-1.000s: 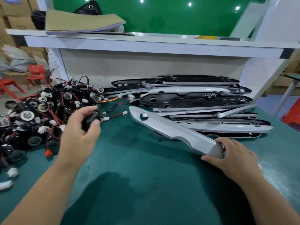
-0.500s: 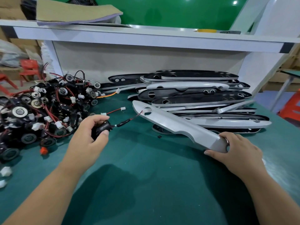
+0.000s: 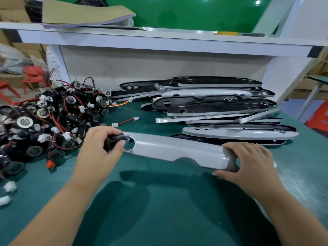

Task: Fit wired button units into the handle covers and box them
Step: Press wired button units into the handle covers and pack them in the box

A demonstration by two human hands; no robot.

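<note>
A black wired button unit [image 3: 113,140] is pinched in the curled fingers [image 3: 117,148] of the left hand [image 3: 98,151] and held at the round hole in the left end of a silver handle cover [image 3: 174,148], which lies across the middle of the green tabletop [image 3: 159,201]. The cover's right end is gripped by the right hand [image 3: 248,162], fingers curled over its top and thumb at its near side. A heap of button units [image 3: 44,121] is seen at the left, and a stack of handle covers [image 3: 213,103] at the far right.

Dark teal-green across the table top [image 3: 159,210]. Pale silver-grey on the handle cover [image 3: 177,148]. Black on the button unit [image 3: 113,139]. Black again through the heap of button units [image 3: 44,121], with red wires [image 3: 126,121] and white plugs [image 3: 136,118]. Silver-grey outside and black inside on the stacked covers [image 3: 221,107]. White on the shelf [image 3: 159,41], glossy green on the panel [image 3: 195,13], red on the stools [image 3: 33,75].
</note>
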